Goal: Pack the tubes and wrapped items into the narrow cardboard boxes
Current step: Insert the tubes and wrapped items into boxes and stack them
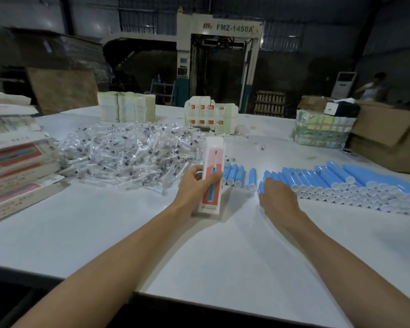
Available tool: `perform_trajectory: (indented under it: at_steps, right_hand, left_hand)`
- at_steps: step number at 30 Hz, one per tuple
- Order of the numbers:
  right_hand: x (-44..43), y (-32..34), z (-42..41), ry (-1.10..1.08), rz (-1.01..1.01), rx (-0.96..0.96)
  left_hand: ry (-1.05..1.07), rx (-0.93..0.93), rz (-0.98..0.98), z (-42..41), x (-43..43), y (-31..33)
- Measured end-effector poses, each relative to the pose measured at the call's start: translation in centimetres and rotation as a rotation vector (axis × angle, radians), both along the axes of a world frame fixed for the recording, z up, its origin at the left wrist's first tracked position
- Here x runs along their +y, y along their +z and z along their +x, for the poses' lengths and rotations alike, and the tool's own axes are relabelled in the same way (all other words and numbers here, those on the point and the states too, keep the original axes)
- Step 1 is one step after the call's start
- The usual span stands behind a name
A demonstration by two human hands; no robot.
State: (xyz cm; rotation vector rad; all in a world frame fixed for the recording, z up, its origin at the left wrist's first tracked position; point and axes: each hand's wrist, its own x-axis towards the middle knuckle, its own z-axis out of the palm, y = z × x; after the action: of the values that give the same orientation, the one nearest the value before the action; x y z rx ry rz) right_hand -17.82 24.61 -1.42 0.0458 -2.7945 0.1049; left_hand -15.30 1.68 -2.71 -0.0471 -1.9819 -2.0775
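Note:
My left hand (194,185) grips a narrow white and red cardboard box (212,176), held upright on the white table (104,223) with its top flap open. My right hand (277,195) reaches over the near end of the row of blue tubes (329,183), fingers curled down onto a tube; the fingertips are hidden, so I cannot tell whether they hold it. A few separate blue tubes (237,175) lie just right of the box. A large heap of clear-wrapped items (128,152) spreads behind my left hand.
Filled boxes (17,162) are stacked at the left edge. Bundles of flat box blanks (126,106) (211,114) (320,130) stand at the back. Brown cartons (388,136) sit at the right. A person (372,87) stands far right by a machine.

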Motion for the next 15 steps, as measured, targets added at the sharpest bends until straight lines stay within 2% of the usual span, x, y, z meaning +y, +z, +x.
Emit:
perform_trajectory:
  at_steps: [6,9,12,15]
  right_hand:
    - [0.2,0.4,0.2,0.001,-0.141,-0.143]
    - [1.2,2.3,0.7,0.008,-0.303,-0.043]
    - [2.0,5.8,1.6,0.138,-0.675,0.151]
    - [1.3,9.5,3.4,0.503,-1.218,0.243]
  left_hand:
    - [-0.073,0.038,0.047,0.2,0.0,0.3]
    - [-0.093,0.065,0.009,0.4,0.3,0.4]
    - [-0.113,0.075,-0.041,0.6,0.6,0.4]
    - [-0.149,0.088,-0.073,0.8,0.8,0.4]
